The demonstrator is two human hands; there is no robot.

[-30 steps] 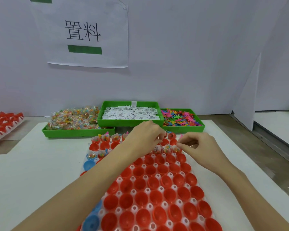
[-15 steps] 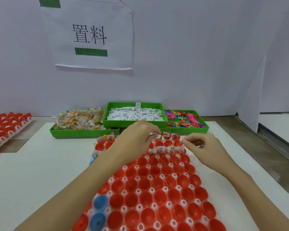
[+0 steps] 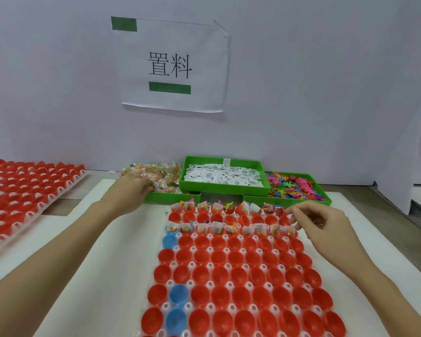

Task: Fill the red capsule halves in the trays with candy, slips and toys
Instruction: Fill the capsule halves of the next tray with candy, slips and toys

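Observation:
A clear tray (image 3: 192, 264) of red capsule halves (image 3: 238, 276) lies in front of me, with a few blue halves (image 3: 178, 294) along its left side. The farthest row and the third row hold candy packets and paper slips. My left hand (image 3: 131, 190) reaches into the pile of wrapped candy (image 3: 163, 175) at the back left, its fingertips buried among the wrappers. Over the tray's far right corner hovers my right hand (image 3: 322, 223), fingers curled, thumb and forefinger pinching what looks like a small pink toy (image 3: 292, 215).
Three green bins stand at the back: candy (image 3: 173, 197), white slips (image 3: 225, 177) and coloured plastic toys (image 3: 294, 187). A second tray of red halves (image 3: 22, 190) sits at far left. A white mat (image 3: 107, 251) covers the table; a paper sign (image 3: 173, 66) hangs on the wall.
My left hand left the tray's far rows and moved back and left into the candy pile. My right hand stayed by the tray's far right corner. The view shifted left.

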